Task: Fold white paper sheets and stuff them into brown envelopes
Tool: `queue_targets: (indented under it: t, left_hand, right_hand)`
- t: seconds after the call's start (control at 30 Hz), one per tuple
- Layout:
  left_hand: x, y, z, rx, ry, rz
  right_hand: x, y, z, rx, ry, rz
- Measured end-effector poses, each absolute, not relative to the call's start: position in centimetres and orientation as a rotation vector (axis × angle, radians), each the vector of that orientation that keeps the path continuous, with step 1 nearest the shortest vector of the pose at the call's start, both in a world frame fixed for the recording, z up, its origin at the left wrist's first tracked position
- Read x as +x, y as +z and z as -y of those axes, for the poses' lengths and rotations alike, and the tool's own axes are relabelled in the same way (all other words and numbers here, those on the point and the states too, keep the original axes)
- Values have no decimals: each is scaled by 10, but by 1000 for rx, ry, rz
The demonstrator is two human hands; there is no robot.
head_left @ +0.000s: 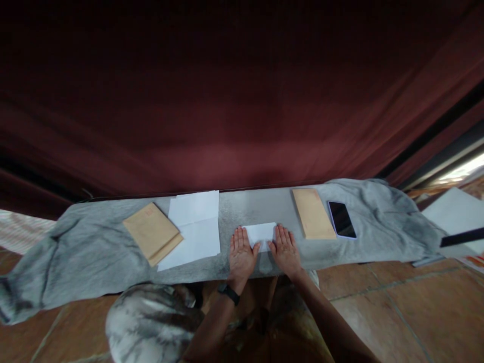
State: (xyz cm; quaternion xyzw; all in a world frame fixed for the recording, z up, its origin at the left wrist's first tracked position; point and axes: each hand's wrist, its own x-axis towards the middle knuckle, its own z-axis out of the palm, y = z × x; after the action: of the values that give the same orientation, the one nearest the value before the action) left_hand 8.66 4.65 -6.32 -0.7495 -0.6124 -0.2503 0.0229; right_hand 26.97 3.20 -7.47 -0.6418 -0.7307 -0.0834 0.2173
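Note:
A small folded sheet of white paper [260, 233] lies on the grey cloth in front of me. My left hand [241, 252] rests flat on its left end, fingers stretched out and pointing away, thumb toward the middle. On the right end lies my right hand [286, 250], also flat with straight fingers. Both thumbs press near the paper's lower edge, a short gap between them. Left of my left hand are larger white sheets [200, 237] with a crease across them. Brown envelopes [151, 229] partly overlap those sheets. To the right of my right hand lies another brown envelope [313, 214], perhaps a stack.
A phone [342, 220] lies face up beside the right envelope. The grey cloth [94, 247] covers a long narrow surface and hangs over its ends. Behind it rises a dark red curtain [242, 126]. Brown floor tiles [378, 292] show below, and a white object [457, 217] stands at far right.

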Motion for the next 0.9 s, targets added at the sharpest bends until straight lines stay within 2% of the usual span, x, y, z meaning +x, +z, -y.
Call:
queue_targets:
  t: [0.2,0.53,0.77,0.9]
  left_hand:
    - [89,-61,-45,-2307,-634,1951]
    - [95,-52,-46,-2297,-680,1900]
    - [136,-40,-49,-2909,-476,1366]
    - [146,-42,-66,-2934,-401,1369]
  right_hand:
    - [276,-70,-19,-1730,-231,2000]
    - [285,-74,26,-1554,-110,2163]
    - [283,-73,27,-1559,-60,2120]
    - [281,-68,27,-1554,-37,2097]
